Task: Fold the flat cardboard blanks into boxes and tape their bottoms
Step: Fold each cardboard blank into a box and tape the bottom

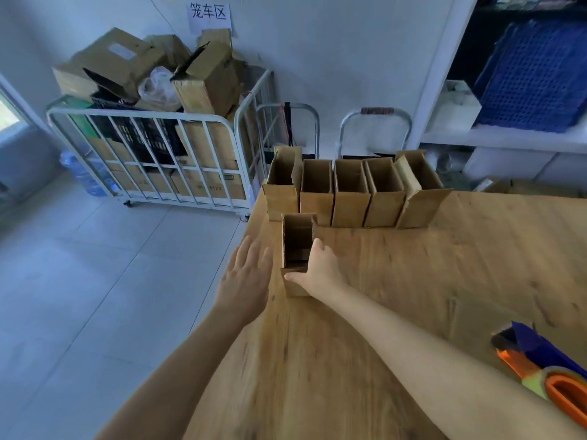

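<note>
Gripping one box (297, 244), right hand (319, 265) (left hand (246, 281) flat), five boxes (351, 201) behind

Matt brown cardboard box (297, 249) on smooth grained wood table (413, 281)

Plain brown cardboard box (296, 290) at right hand (320, 268); matching brown boxes (349, 208) beyond. Light wood-grain table (413, 281) beneath. Orange, blue and yellow-green tape dispenser (540, 360) to the right. Pale grey floor tiles (95, 265) beside left hand (246, 281).
</note>
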